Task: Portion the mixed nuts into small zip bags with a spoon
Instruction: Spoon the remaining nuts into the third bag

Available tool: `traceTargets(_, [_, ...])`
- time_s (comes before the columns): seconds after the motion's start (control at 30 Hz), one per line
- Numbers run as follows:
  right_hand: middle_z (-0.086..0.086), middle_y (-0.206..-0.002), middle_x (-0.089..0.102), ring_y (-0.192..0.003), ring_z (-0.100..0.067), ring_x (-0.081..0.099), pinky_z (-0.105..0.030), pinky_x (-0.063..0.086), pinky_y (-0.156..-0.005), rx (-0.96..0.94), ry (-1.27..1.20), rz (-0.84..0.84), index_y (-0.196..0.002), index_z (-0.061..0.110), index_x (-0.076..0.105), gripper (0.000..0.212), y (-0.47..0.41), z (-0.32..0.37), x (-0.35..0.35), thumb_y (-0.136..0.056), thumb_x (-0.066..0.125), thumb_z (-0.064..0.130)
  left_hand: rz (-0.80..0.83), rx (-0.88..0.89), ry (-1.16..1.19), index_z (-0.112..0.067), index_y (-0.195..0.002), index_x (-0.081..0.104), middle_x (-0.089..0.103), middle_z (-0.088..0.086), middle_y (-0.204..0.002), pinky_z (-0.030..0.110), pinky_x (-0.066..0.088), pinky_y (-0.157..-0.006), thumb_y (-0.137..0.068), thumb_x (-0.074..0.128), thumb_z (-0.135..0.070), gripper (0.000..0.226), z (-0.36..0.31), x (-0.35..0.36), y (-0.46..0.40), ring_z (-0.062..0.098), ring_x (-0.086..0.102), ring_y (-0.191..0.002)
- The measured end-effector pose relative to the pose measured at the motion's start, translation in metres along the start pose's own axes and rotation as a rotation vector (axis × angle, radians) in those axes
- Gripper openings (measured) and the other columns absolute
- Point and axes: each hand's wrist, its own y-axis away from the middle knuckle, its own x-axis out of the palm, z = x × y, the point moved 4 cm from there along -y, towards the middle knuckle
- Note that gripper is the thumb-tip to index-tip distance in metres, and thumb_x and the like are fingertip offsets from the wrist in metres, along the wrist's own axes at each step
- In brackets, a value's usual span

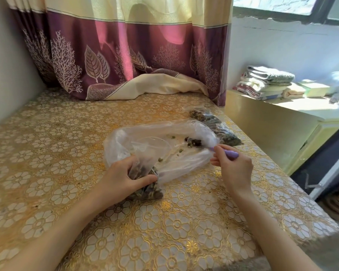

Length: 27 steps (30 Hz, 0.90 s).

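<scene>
A large clear plastic bag [145, 141] lies open on the table, with a few mixed nuts [194, 142] left at its right end. My right hand [235, 169] holds a purple spoon [230, 153]; the bowl reaches into the big bag by those nuts. My left hand [123, 177] grips a small zip bag [149, 190] filled with nuts at the big bag's near edge. Two or three filled small bags [217, 126] lie behind, at the right.
The table [67, 153] wears a gold floral cloth. A purple and cream curtain [125, 55] hangs onto its far edge. The table's right edge drops to a lower cabinet [272, 122] with folded towels [266, 83] on it.
</scene>
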Motion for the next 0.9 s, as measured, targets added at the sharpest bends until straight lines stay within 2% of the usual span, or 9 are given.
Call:
traceTargets(0.07, [-0.008,-0.069,0.07,-0.055,-0.01,0.067,-0.018,0.056,-0.058,0.25,-0.268,0.002,-0.092,0.005,0.07,0.008,-0.005,-0.009,0.0,-0.088,0.064,0.009,-0.007,0.023,-0.014,-0.062,-0.07,0.051,0.052,-0.035,-0.059,0.003,0.032,-0.048,-0.062,0.065,-0.053,0.019,-0.002,0.0,0.0,-0.009,0.045,-0.05])
traceTargets(0.13, [-0.008,-0.066,0.071,-0.054,-0.011,0.065,-0.018,0.056,-0.057,0.384,-0.44,0.028,-0.09,-0.001,0.067,0.008,-0.005,-0.013,0.002,-0.088,0.062,0.004,-0.012,0.004,0.0,-0.043,-0.061,0.055,0.051,-0.033,-0.057,0.003,0.032,-0.048,-0.061,0.065,-0.055,0.016,0.001,0.0,0.0,-0.008,0.044,-0.048])
traceTargets(0.17, [-0.007,-0.066,0.072,-0.055,-0.011,0.065,-0.018,0.056,-0.057,0.408,-0.478,0.043,-0.09,-0.002,0.067,0.007,-0.005,-0.012,0.002,-0.089,0.061,0.003,-0.027,-0.003,0.009,-0.034,-0.056,0.049,0.051,-0.032,-0.056,0.003,0.032,-0.048,-0.06,0.065,-0.057,0.029,0.002,0.0,0.001,-0.008,0.044,-0.048])
traceTargets(0.27, [-0.009,-0.073,0.073,-0.058,-0.01,0.065,-0.018,0.057,-0.058,0.416,-0.523,0.083,-0.087,0.001,0.067,0.007,-0.004,-0.012,0.004,-0.089,0.06,0.003,-0.034,-0.03,0.013,-0.028,-0.056,0.036,0.049,-0.03,-0.054,0.005,0.033,-0.049,-0.058,0.063,-0.059,0.042,0.004,0.001,0.001,-0.006,0.043,-0.048])
traceTargets(0.4, [-0.013,-0.087,0.074,-0.063,-0.011,0.065,-0.018,0.056,-0.06,0.405,-0.512,0.152,-0.088,0.001,0.069,0.01,-0.003,-0.011,0.006,-0.09,0.06,0.005,-0.022,-0.04,0.031,-0.028,-0.057,0.037,0.05,-0.031,-0.054,0.005,0.032,-0.047,-0.059,0.066,-0.053,0.037,0.002,0.002,0.001,-0.007,0.044,-0.048])
traceTargets(0.53, [-0.017,-0.086,0.072,-0.062,-0.013,0.063,-0.018,0.056,-0.061,0.382,-0.502,0.194,-0.069,0.009,0.077,0.025,-0.001,-0.006,0.006,-0.089,0.062,0.009,-0.023,-0.082,0.066,-0.022,-0.057,0.038,0.049,-0.026,-0.05,0.008,0.031,-0.045,-0.058,0.066,-0.054,0.042,0.006,0.002,0.001,-0.004,0.042,-0.046])
traceTargets(0.67, [-0.024,-0.093,0.069,-0.063,-0.014,0.061,-0.018,0.056,-0.061,0.371,-0.526,0.225,-0.068,0.012,0.078,0.028,0.0,0.009,0.005,-0.09,0.061,0.011,-0.045,-0.167,0.138,-0.017,-0.058,0.04,0.048,-0.023,-0.047,0.008,0.03,-0.044,-0.057,0.069,-0.05,0.044,0.009,0.002,-0.001,-0.003,0.042,-0.044])
traceTargets(0.8, [-0.021,-0.091,0.071,-0.065,-0.014,0.058,-0.017,0.053,-0.059,0.298,-0.552,0.288,-0.067,0.012,0.077,0.029,0.0,0.036,0.008,-0.09,0.059,0.013,0.015,-0.278,0.264,-0.025,-0.078,0.059,0.064,-0.031,-0.068,0.003,0.038,-0.051,-0.057,0.072,-0.047,0.032,0.012,0.004,-0.001,-0.012,0.058,-0.06])
traceTargets(0.9, [-0.022,-0.094,0.072,-0.062,-0.013,0.061,-0.017,0.052,-0.056,0.242,-0.621,0.365,-0.083,0.002,0.072,0.018,0.001,0.057,0.011,-0.085,0.062,0.016,0.053,-0.335,0.314,-0.025,-0.086,0.062,0.069,-0.021,-0.076,0.006,0.043,-0.055,-0.056,0.073,-0.049,0.04,0.016,0.004,0.0,-0.005,0.063,-0.069])
